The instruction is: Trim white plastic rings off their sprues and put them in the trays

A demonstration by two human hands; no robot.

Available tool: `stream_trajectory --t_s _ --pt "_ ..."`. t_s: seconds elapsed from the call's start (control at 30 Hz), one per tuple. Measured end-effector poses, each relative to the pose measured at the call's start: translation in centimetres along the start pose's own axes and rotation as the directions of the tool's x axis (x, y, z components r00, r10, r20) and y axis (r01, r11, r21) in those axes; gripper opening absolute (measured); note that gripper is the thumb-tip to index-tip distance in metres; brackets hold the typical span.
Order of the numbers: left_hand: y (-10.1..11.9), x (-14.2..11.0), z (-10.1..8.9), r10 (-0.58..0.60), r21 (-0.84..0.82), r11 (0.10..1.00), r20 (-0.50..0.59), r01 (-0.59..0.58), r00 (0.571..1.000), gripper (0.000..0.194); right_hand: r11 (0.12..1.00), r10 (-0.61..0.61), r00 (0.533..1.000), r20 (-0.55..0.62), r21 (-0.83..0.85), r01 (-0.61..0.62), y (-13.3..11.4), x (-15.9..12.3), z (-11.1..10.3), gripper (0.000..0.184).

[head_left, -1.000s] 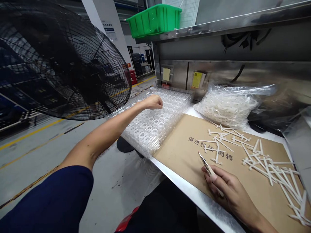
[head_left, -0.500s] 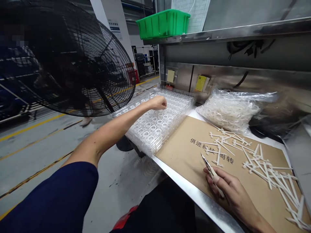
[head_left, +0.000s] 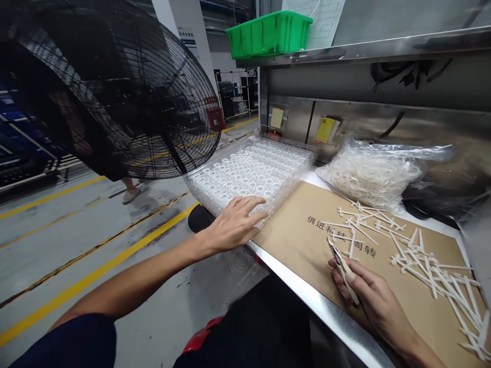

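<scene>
Left hand (head_left: 238, 223): palm down over the near right corner of the clear tray (head_left: 294, 178), fingers parted and reaching to the right. Can't tell if the fingertips touch the tray or hang just above it.

Right hand (head_left: 371, 292): closed around the pale handles of the small cutters (head_left: 344, 271), fingers wrapped, thumb on top. Cutter tips point up and away, over the cardboard (head_left: 287, 245). Can't tell if the blades meet.

Tray lies at the left end of the table (head_left: 326, 307), left of the cardboard, and carries many white rings (head_left: 245, 180) set in rows. Exact count unreadable.

Cardboard lies flat, dark characters printed across it. White plastic sticks (head_left: 427, 268) are scattered over it in 2 loose groups: 1 smaller, beyond the cutters near the print; 1 bigger, to the right of the right hand. Several sticks cross each other.

Clear bag (head_left: 370, 171) packed with more white rings sits behind the cardboard, to the right of the tray.

Metal back wall carries 1 pale note (head_left: 276, 118) and 1 bright yellow card (head_left: 325, 130). Green bin (head_left: 270, 36) sits on the shelf (head_left: 364, 50) above. Big black fan (head_left: 153, 102) stands left of the tray; 1 person's foot (head_left: 131, 195) shows below it.
</scene>
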State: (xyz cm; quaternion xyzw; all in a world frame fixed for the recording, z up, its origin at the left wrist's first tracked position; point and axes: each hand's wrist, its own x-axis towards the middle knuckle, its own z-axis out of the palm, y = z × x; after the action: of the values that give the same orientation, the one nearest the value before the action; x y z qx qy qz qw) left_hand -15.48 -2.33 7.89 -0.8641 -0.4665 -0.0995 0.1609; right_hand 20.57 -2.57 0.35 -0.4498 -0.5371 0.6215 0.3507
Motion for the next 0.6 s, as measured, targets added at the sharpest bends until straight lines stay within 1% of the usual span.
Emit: stream_trajectory --t_s 0.1,0.2,0.3,0.4,0.47,0.53,0.6 --pt "-0.1 -0.5 0.8 -0.022 0.029 0.999 -0.048 0.024 0.999 0.035 0.999 -0.045 0.999 -0.002 -0.02 0.045 -0.2 0.1 -0.1 0.049" --pt "0.0 -1.0 1.3 -0.037 0.064 0.997 -0.097 0.044 0.995 0.033 0.997 -0.073 0.997 -0.015 -0.036 0.072 -0.3 0.2 -0.1 0.048" --pt "0.4 -1.7 1.7 -0.066 0.072 0.994 -0.154 0.078 0.986 0.033 0.997 -0.078 0.996 -0.04 -0.02 0.077 -0.2 0.2 -0.3 0.047" --pt "0.9 -2.5 2.5 -0.114 0.048 0.991 -0.209 0.126 0.971 0.035 0.997 -0.07 0.997 -0.015 -0.021 0.07 0.3 0.3 -0.9 0.048" --pt "1.4 -3.0 3.3 -0.167 0.025 0.984 -0.25 0.178 0.954 0.037 0.998 -0.063 0.998 -0.002 -0.018 0.063 0.7 0.4 -1.4 0.046" --pt "2.1 -3.4 4.5 -0.22 0.012 0.972 -0.312 0.236 0.924 0.04 0.998 -0.055 0.998 -0.014 -0.01 0.055 1.0 0.5 -1.7 0.044" --pt "2.9 -3.8 6.0 -0.249 0.016 0.961 -0.379 0.275 0.891 0.048 0.999 -0.037 0.999 -0.036 -0.011 0.036 0.9 0.5 -1.8 0.042"
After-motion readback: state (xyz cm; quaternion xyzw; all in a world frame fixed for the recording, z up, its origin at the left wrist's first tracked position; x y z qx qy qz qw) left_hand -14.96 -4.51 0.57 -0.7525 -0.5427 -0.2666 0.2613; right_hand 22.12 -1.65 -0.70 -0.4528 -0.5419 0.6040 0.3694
